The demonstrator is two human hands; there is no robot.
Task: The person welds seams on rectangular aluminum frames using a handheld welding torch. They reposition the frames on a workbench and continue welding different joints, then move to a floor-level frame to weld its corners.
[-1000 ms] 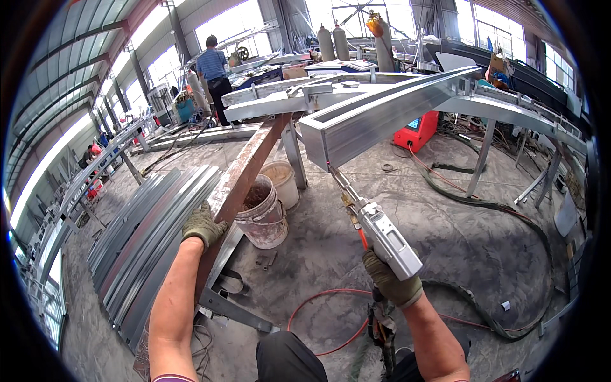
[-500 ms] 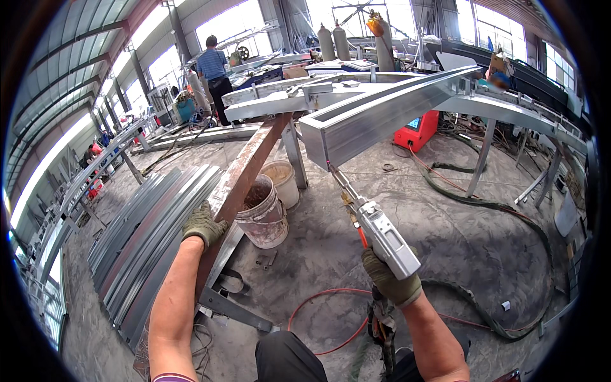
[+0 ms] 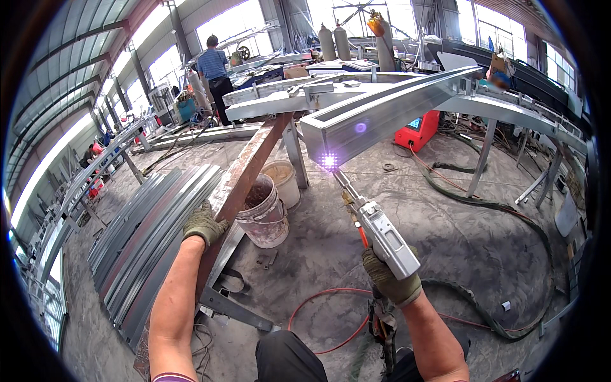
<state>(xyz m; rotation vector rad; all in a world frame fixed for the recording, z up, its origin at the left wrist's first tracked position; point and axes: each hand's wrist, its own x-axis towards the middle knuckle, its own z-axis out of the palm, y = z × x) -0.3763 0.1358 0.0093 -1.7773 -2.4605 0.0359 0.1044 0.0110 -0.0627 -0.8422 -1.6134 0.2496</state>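
In my right hand (image 3: pixel 392 278), wearing an olive work glove, is a silver handheld laser welding gun (image 3: pixel 389 239), its body pointing up and to the left. The nozzle meets the lower front corner of a long aluminium-coloured box section (image 3: pixel 382 130), where a bright violet-white spark (image 3: pixel 329 160) glows. My left hand (image 3: pixel 205 225), gloved alike, grips the edge of a rusty brown steel beam (image 3: pixel 249 167) that slopes away from me. The box section rests on a pale metal frame (image 3: pixel 273 105). My right palm hides the gun's grip.
Two dirty buckets (image 3: pixel 262 219) stand beside the beam. Long metal strips (image 3: pixel 153 235) lie stacked on the left. A red machine (image 3: pixel 417 130) sits beyond the box section. Hoses and a dark cable (image 3: pixel 509 210) curve across the floor. A person (image 3: pixel 215 73) stands far back; gas cylinders (image 3: pixel 342 42) are behind.
A bright violet spark has appeared at the nozzle tip, with a faint purple spot on the box section's side. Both hands have stayed nearly still.
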